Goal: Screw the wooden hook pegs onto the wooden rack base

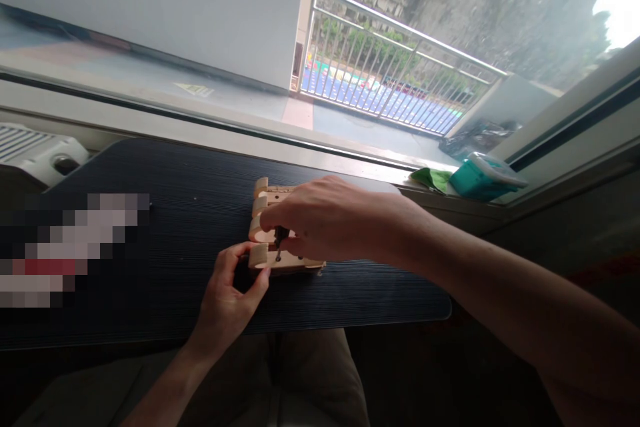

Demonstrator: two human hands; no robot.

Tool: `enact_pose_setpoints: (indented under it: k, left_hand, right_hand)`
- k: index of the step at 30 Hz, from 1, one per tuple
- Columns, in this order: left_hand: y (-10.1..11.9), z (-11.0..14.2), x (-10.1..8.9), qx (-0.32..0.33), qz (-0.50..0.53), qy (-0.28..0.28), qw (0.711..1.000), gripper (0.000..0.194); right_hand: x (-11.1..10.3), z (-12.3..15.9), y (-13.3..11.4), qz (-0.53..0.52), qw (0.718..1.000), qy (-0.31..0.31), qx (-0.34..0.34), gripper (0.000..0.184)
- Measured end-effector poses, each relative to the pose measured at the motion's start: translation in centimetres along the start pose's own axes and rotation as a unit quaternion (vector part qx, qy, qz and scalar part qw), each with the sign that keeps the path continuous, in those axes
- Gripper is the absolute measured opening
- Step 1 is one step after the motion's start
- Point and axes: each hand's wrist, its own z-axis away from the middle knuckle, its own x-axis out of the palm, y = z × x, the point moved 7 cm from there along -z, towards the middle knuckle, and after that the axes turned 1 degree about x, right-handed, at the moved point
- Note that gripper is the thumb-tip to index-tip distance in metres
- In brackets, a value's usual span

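Several pale wooden pieces (259,203) with rounded ends and small dark holes lie side by side on the dark table. My left hand (231,290) grips the rounded left end of the nearest wooden piece (259,255) between thumb and fingers. Over the pieces, my right hand (320,217) is closed round a small screwdriver (279,240) with a dark handle. Its thin metal shaft points down, and the tip meets the nearest piece by a hole. Much of the handle and the right part of the wooden pieces are hidden under my right hand.
The dark ribbed table (200,180) ends along a window sill (345,157). A teal box (485,177) and a green cloth (431,179) sit at the sill's right. A white slotted appliance (43,153) stands at the left. A pixelated patch covers part of the left side.
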Motion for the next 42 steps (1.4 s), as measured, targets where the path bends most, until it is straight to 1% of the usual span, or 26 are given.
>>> enact_pose_setpoints:
  k: [3, 9, 12, 16, 21, 26, 31, 34, 38, 42]
  left_hand:
    - [-0.13, 0.02, 0.05, -0.004, 0.0, -0.003, 1.0, 0.032]
    - [-0.25, -0.02, 0.12, -0.008, 0.003, 0.0, 1.0, 0.032]
    - [-0.33, 0.03, 0.14, -0.013, 0.006, -0.002, 1.0, 0.034]
    - [-0.37, 0.12, 0.02, -0.014, 0.007, 0.0, 1.0, 0.033]
    - [-0.43, 0.02, 0.19, -0.005, 0.004, -0.001, 1.0, 0.034]
    - [-0.41, -0.03, 0.24, -0.001, 0.001, 0.001, 1.0, 0.033]
    - [-0.31, 0.06, 0.03, -0.008, 0.003, 0.0, 1.0, 0.034]
    - [-0.33, 0.07, 0.04, -0.014, 0.008, -0.003, 1.0, 0.034]
    - [-0.45, 0.08, 0.11, -0.025, 0.015, -0.003, 1.0, 0.035]
    - [-0.34, 0.07, 0.15, -0.026, 0.019, -0.006, 0.999, 0.034]
  right_hand:
    - [0.31, 0.0, 0.05, 0.001, 1.0, -0.008, -0.009, 0.018]
    - [0.66, -0.25, 0.17, -0.02, 1.0, 0.006, -0.013, 0.019]
    - [0.56, -0.33, 0.12, -0.02, 1.0, 0.012, -0.01, 0.019]
    - [0.23, -0.19, 0.23, -0.005, 1.0, 0.002, 0.011, 0.018]
    - [0.0, 0.14, 0.08, -0.006, 1.0, -0.015, -0.004, 0.021]
    - [0.4, -0.19, 0.21, -0.015, 1.0, -0.01, -0.004, 0.019]
    - [0.6, -0.57, -0.01, -0.007, 1.0, -0.004, 0.002, 0.022]
    - [0.37, -0.31, -0.04, -0.01, 1.0, -0.011, 0.006, 0.018]
    - [0.03, 0.13, -0.04, -0.007, 1.0, -0.012, -0.004, 0.021]
    - [0.34, -0.11, 0.05, -0.013, 1.0, -0.005, -0.011, 0.02]
